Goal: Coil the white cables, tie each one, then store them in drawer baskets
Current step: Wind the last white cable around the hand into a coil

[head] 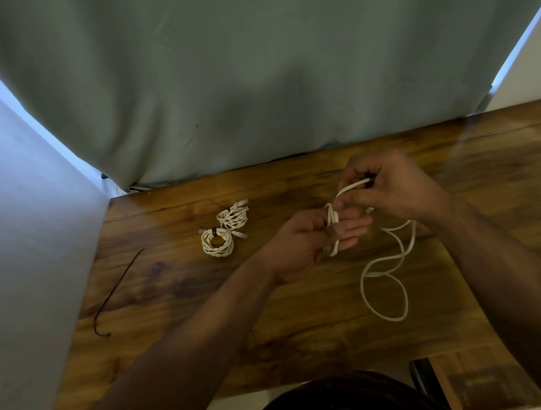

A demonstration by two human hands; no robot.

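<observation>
A loose white cable (384, 279) trails in loops over the wooden table (274, 321) at the right. Its upper part is wound in a few turns round the fingers of my left hand (306, 241), which holds it there. Just above and to the right, my right hand (391, 188) pinches a strand of the same cable that runs down to the left hand. Two coiled white cables lie left of centre: the nearer coil (217, 242) carries a dark tie, and the farther coil (233, 217) touches it.
A dark loose tie wire (117, 289) lies near the table's left edge, next to a pale wall. A grey-green curtain hangs behind the table's far edge. A wooden unit (475, 383) stands below the front right corner.
</observation>
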